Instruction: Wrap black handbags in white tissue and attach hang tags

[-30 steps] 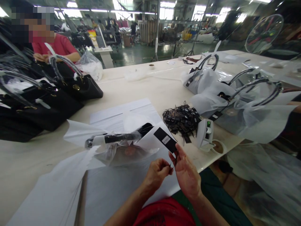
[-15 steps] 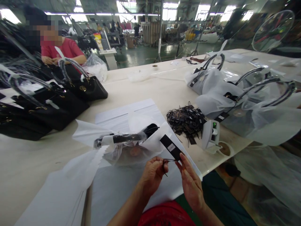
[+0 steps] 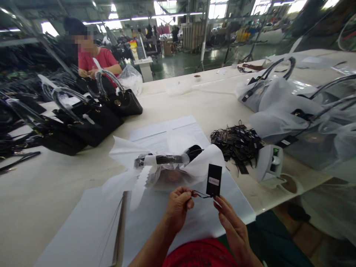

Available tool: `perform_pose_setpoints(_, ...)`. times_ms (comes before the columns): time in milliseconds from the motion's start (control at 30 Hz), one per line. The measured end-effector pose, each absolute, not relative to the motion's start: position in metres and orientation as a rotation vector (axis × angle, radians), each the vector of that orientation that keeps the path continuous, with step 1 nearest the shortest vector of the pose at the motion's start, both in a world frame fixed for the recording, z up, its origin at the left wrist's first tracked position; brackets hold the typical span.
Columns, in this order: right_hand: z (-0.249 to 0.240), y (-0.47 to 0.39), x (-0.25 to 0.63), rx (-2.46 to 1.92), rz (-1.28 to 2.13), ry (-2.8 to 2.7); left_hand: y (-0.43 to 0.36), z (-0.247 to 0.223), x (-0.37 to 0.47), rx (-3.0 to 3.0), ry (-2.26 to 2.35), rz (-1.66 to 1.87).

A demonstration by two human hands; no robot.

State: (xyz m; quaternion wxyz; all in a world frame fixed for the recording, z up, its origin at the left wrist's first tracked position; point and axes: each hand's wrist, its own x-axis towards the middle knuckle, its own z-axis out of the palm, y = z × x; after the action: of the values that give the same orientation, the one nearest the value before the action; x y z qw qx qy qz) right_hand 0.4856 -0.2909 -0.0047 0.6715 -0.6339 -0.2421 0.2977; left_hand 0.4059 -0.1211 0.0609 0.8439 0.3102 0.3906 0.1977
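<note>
My left hand (image 3: 179,207) is closed in a pinch on the thin black cord (image 3: 200,195) of a hang tag. The black hang tag (image 3: 214,178) stands nearly upright, a white barcode label on its face. At its lower corner, the fingertips of my right hand (image 3: 232,222) hold it where the cord joins. Just beyond my hands lies a handbag (image 3: 169,177) wrapped in clear plastic and white paper, its covered handle (image 3: 167,159) on top. White sheets (image 3: 194,218) are spread beneath it.
A heap of black hang tags (image 3: 236,142) lies right of the handbag, beside a white tape dispenser (image 3: 269,163). Wrapped bags (image 3: 278,100) stand at the right. Black handbags (image 3: 94,122) line the left, near a person in a red shirt (image 3: 104,61).
The hang tag has turned from slanted to nearly upright. My left hand still pinches the cord, now stretched out sideways. The view has swung left, so the surroundings appear further right.
</note>
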Motion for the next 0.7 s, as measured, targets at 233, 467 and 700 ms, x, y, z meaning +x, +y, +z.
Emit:
perform_pose_setpoints(233,-0.001,-0.282,0.474,-1.459,0.727,-0.588,-0.112,0.057,0.396,0.526,0.756,0.444)
perform_pose_setpoints(467,0.004,-0.276,0.467,-1.612,0.918,-0.637,-0.114,0.068,0.382,0.689,0.675,0.315)
perform_pose_setpoints(700,0.027,-0.243,0.461,-1.462,0.751,-0.84,-0.127,0.081,0.367,1.281,0.623,0.125)
